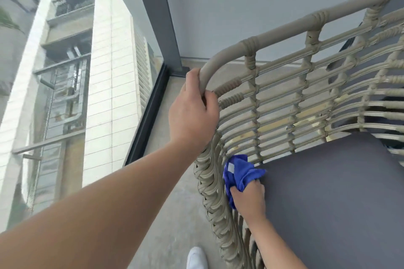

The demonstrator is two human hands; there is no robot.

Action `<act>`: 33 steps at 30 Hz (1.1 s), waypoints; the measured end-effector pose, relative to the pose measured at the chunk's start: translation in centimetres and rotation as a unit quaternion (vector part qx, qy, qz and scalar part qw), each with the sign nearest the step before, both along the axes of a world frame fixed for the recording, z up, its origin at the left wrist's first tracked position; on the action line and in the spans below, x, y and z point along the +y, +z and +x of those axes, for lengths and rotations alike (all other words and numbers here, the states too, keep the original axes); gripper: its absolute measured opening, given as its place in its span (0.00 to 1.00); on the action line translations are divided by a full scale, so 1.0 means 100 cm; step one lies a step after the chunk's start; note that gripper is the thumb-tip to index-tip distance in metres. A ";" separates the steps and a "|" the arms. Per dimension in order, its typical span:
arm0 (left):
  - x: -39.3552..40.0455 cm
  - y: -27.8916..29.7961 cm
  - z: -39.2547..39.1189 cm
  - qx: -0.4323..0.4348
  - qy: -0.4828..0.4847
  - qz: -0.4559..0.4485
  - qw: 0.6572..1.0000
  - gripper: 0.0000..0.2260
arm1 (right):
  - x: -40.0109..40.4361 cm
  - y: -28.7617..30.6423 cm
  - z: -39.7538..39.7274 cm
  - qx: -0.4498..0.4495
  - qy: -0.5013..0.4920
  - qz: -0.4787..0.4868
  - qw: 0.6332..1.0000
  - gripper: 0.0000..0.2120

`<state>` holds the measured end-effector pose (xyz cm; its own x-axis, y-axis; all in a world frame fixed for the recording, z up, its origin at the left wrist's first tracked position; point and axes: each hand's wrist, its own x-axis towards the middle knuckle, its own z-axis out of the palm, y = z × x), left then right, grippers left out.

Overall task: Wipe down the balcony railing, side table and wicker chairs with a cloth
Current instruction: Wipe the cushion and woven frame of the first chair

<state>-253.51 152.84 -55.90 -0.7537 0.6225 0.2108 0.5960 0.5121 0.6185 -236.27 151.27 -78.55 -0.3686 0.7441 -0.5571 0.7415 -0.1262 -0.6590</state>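
The left forearm fills the lower left, running up to the left hand [193, 113], whose fingers curl round the bent corner of the chair [282, 85] frame, thumb side facing the camera. Below that grip the woven side wall curves down toward a white shoe [196, 257] on the concrete floor [172, 203].

The right hand [249, 200] reaches up from the bottom edge and clutches a bunched blue cloth [239, 173], fingers closed round it. The cloth is pressed into the inner corner of the chair, where the side wall meets the slatted back, and touches the edge of the grey cushion [328, 199] just right of the hand. A small white label shows on the cloth.

Left of the upper grip, a glass railing [122, 85] in a dark frame looks out onto 1 tall tiled building. Behind the chair back stands a pale grey wall [240, 2]
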 end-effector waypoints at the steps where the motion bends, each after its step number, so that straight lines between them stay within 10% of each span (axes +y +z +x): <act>1: -0.001 0.001 -0.001 -0.002 0.001 -0.004 1.000 0.12 | -0.006 -0.001 -0.003 -0.015 0.014 0.016 1.000 0.13; 17: -0.002 0.001 -0.003 -0.023 -0.004 -0.012 1.000 0.10 | 0.014 0.079 -0.018 0.133 -0.099 -0.159 0.973 0.08; 26: 0.000 0.000 -0.001 -0.021 0.005 0.001 1.000 0.10 | 0.043 0.183 -0.032 0.378 -0.278 0.015 0.883 0.25; 33: -0.001 0.000 -0.003 -0.031 -0.001 0.015 0.999 0.13 | 0.049 0.206 -0.081 0.440 -0.185 0.016 0.879 0.09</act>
<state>-253.81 152.73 -55.87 -0.7641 0.6187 0.1827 0.5575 0.4908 0.6696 -244.40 156.14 -57.98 -0.3754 0.9140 -0.1540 -0.1436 -0.2215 -0.9645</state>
